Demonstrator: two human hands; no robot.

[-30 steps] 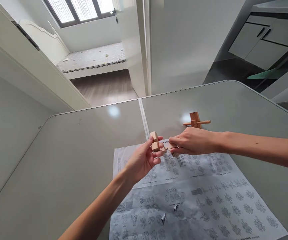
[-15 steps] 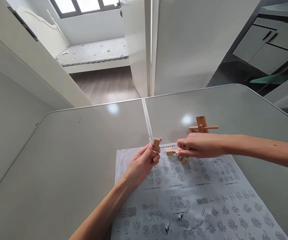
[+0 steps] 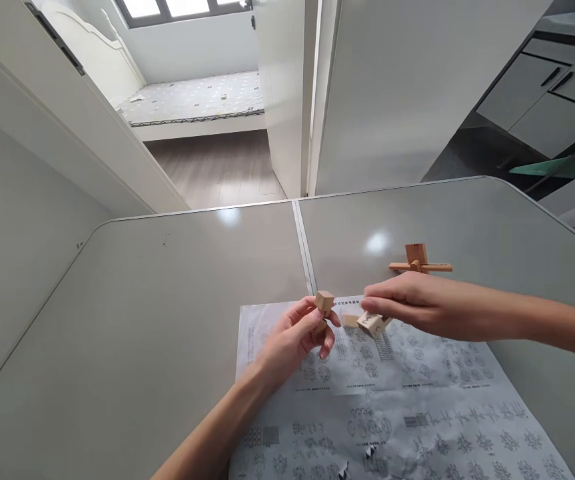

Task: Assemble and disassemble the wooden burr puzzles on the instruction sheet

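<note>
My left hand (image 3: 300,337) pinches a small pale wooden block (image 3: 324,301) between thumb and fingertips, above the top edge of a printed paper sheet (image 3: 327,400). Its lower fingers are loosely curled. To its right, my right hand (image 3: 410,301) is closed at the fingertips on a wooden block with dark marks (image 3: 371,325), which is tilted; the fingers partly cover it. Just left of that block lies another pale wooden piece (image 3: 350,321), partly hidden. Behind the right hand stands a reddish-brown wooden cross-shaped assembly (image 3: 416,257), its lower part hidden by the hand.
The sheet, covered in small diagrams and with torn spots near the front, lies on a grey table (image 3: 167,333) with a metal seam (image 3: 303,243). Beyond the table are an open door (image 3: 287,100), a bed (image 3: 197,100) and cabinets (image 3: 542,87).
The view has shifted slightly. My left hand's lower fingers have loosened around its block. My right hand, earlier on a pale piece, now has the marked block tilted up at its fingertips.
</note>
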